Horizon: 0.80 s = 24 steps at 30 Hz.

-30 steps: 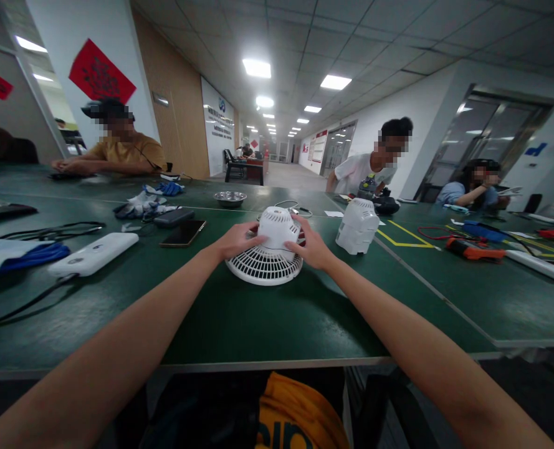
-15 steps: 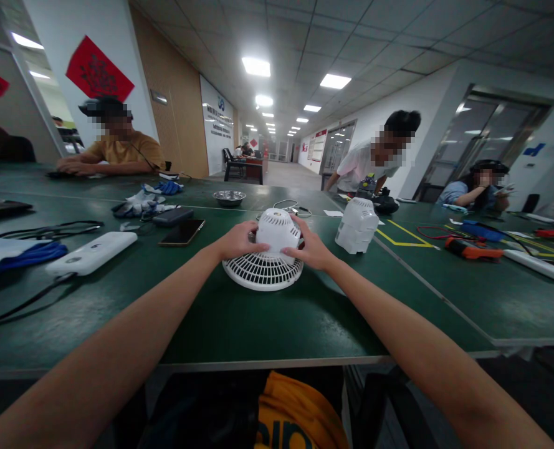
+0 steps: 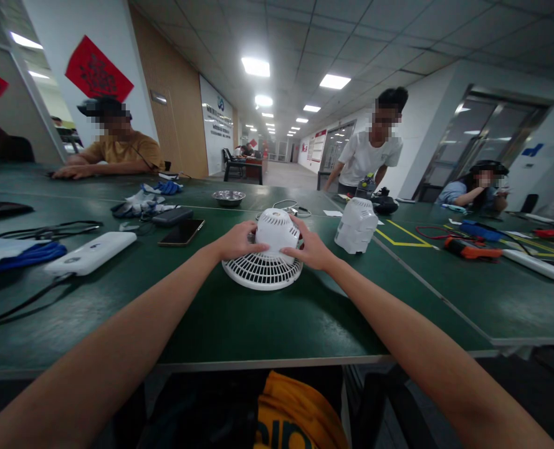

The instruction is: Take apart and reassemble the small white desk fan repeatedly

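Note:
A white fan head (image 3: 277, 232) lies grille-down on the green table, its rounded, slotted motor housing on top and its ribbed grille (image 3: 260, 272) spread out below. My left hand (image 3: 239, 241) grips the housing from the left, thumb across its front. From the right, my right hand (image 3: 311, 244) holds the same housing, thumb also in front. Fingers behind the housing are partly hidden. To the right of my right hand stands a white slotted plastic housing (image 3: 357, 226), apart from the fan head. A pale cable (image 3: 291, 206) lies behind the fan head.
Left on the green table (image 3: 277, 330) lie a phone (image 3: 182, 232), a white power bank (image 3: 92, 253) and a dark case (image 3: 172, 216). A metal bowl (image 3: 229, 197) sits farther back. An orange-and-black meter (image 3: 472, 248) lies right. Several people are around the table.
My hands and the fan head stay in place. Across the table, the person in a white shirt has straightened up from a bent posture.

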{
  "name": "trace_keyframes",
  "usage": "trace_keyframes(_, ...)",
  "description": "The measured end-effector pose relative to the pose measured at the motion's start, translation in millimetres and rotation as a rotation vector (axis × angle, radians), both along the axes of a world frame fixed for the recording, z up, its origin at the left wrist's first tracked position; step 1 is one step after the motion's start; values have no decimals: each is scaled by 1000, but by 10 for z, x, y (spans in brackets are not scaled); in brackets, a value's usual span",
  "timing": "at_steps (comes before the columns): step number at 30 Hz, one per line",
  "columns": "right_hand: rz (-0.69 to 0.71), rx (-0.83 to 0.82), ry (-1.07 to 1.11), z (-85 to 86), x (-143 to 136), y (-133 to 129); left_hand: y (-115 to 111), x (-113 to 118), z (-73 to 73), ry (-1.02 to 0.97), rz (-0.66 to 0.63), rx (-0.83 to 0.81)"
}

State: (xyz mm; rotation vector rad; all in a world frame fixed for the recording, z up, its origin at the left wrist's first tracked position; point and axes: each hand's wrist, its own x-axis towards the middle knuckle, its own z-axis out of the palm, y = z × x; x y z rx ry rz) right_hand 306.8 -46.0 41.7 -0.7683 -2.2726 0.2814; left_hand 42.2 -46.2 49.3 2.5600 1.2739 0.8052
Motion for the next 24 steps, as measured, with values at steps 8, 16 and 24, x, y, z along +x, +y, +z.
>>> trace_keyframes(8, -30, -45, 10, -10, -10, -12, 3, 15, -9, 6, 15, -18)
trace_keyframes(16, -40, 64, -34, 25, 16, -52, 30, -29, -54, -69, -44, 15)
trace_keyframes(24, 104, -48, -13, 25, 37, -95, -75, 164, -112, -286, -208, -72)
